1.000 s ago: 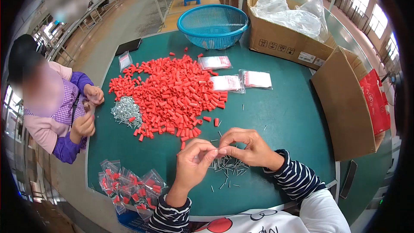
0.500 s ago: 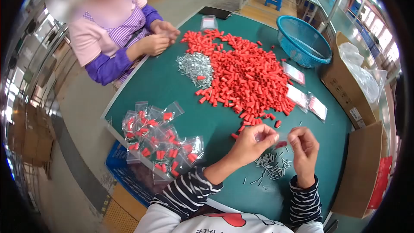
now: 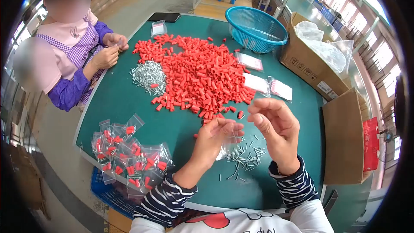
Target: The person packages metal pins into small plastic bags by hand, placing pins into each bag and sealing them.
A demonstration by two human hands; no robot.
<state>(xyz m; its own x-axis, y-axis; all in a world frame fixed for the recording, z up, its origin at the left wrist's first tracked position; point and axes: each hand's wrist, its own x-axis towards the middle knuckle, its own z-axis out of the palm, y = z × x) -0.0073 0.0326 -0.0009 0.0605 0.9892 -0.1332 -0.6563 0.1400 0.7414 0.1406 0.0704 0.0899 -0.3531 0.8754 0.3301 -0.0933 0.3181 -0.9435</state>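
Observation:
My left hand [image 3: 214,141] is closed on a small clear plastic bag [image 3: 223,151], which hangs below the fingers; its contents are hard to make out. My right hand [image 3: 278,131] is raised to the right of it, fingers curved and thumb apart, with nothing visible in the grasp. Under and between my hands lies a small scatter of metal screws or pins [image 3: 248,157]. Just beyond my hands spreads a large heap of red plastic caps [image 3: 207,71], with a pile of similar metal pieces [image 3: 148,77] at its left side.
Filled zip bags [image 3: 129,155] lie at the table's left edge above a blue crate [image 3: 110,194]. A blue basket [image 3: 256,30], flat bag packs [image 3: 256,83] and cardboard boxes [image 3: 343,138] line the right. Across the left corner, a co-worker's hands [image 3: 108,54] handle something small.
The camera view has turned right, shifting the scene left. My right hand has opened and moved up from beside the bag. A red piece seen between my hands earlier is no longer visible there.

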